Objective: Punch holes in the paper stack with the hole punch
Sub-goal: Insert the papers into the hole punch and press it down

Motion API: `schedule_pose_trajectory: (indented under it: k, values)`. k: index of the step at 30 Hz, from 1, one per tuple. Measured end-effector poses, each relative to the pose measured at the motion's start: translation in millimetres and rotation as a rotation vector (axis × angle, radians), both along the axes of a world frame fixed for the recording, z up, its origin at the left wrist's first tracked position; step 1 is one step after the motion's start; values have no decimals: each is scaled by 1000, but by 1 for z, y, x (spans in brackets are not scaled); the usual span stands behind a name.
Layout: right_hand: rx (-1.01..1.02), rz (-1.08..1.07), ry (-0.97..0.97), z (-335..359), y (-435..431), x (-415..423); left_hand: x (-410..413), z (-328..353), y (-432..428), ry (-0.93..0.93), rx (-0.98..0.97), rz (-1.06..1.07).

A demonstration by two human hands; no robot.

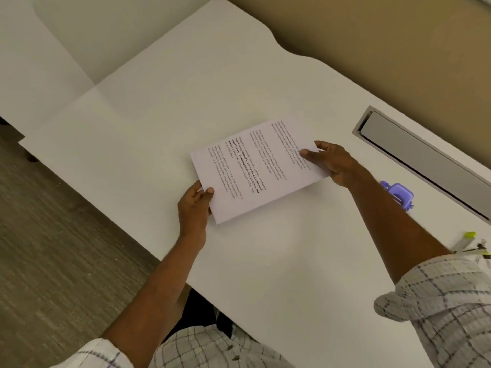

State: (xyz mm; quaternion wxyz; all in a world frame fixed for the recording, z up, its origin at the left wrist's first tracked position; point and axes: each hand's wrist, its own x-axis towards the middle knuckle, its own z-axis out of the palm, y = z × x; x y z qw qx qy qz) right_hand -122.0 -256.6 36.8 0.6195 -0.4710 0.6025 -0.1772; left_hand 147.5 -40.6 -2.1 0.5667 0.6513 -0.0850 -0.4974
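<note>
1. The paper stack [255, 168] is sitting near the middle of the white counter [159, 123], turned at an angle with the printed side up. The print is too small and blurred to read.
2. The left hand [194, 211] is gripping the stack's near left corner. Its thumb is pressing on the top page, and its other fingers [198, 189] are curling under the sheets, mostly hidden.
3. The right hand [333, 163] is pinching the stack's right edge, thumb lying on top and the remaining fingers tucking behind the paper.
4. A soft shadow is showing along the near edge, but I cannot tell whether the stack is lying flat or lifting slightly off the counter.
5. The purple hole punch [400, 195] is standing on the counter to the right of the stack and apart from it. It is between the right forearm and a grey recessed channel [425, 152], and the forearm is covering its near side.
6. Some pens [469, 239] are lying at the right border, cut off by the frame and a checked sleeve [446, 301].
</note>
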Motion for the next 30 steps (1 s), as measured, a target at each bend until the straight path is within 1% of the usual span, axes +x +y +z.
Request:
schedule_pose_trajectory:
  k: [4, 7, 10, 16, 20, 24, 30]
  values:
    - [19, -27, 40, -2, 30, -33, 0, 2, 7, -9, 15, -119]
    - [91, -139, -4, -3, 58, -60, -6, 3, 13, -34, 35, -206]
    - [127, -217, -31, -1, 91, -87, -16, 4, 19, -12, 53, -309]
    - [120, -385, -44, 5, 157, -146, -45, 3, 21, 0, 98, -538]
    - [105, -542, -50, 2, 198, -186, -77, 6, 9, 5, 94, -656]
    - [90, -732, -60, -4, 233, -212, -109, 7, -8, -54, 94, -798]
    - [82, -930, -104, -4, 265, -236, -144, 8, -45, -123, 53, -984]
